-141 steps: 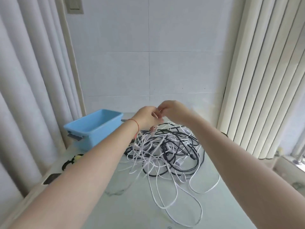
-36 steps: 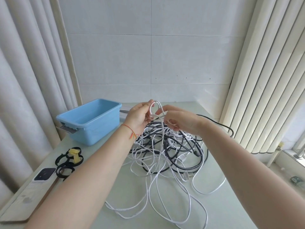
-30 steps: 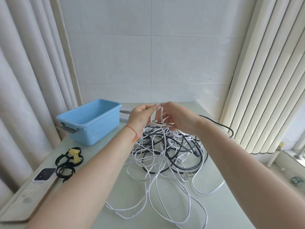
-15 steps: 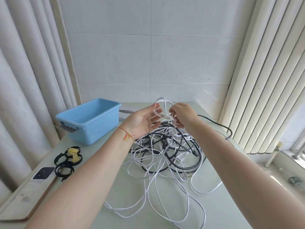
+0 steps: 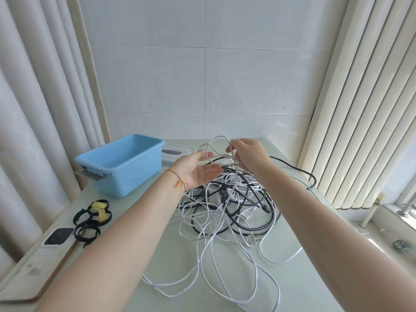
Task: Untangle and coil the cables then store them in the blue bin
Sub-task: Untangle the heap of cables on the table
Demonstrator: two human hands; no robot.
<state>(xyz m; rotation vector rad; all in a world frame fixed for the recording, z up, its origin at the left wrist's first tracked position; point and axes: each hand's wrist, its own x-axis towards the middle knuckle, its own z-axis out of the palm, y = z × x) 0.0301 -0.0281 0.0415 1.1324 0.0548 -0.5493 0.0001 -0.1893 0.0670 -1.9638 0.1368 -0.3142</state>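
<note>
The right hand (image 5: 246,155) is pinching a white cable (image 5: 217,140) loop above the tangle (image 5: 227,199); the left hand (image 5: 198,171) is lying flat-palmed, fingers straight; untangling is probably underway; freeing that strand likely comes next.

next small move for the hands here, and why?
Probably: the right hand, pinching the white cable, draws its loop up clear of the tangled pile. The left hand lies open, palm up, under that loop, gripping nothing, and the blue bin holds no cables yet.

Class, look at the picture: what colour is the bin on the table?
Light blue; the bin shows clearly in the head view, its only view.
</note>
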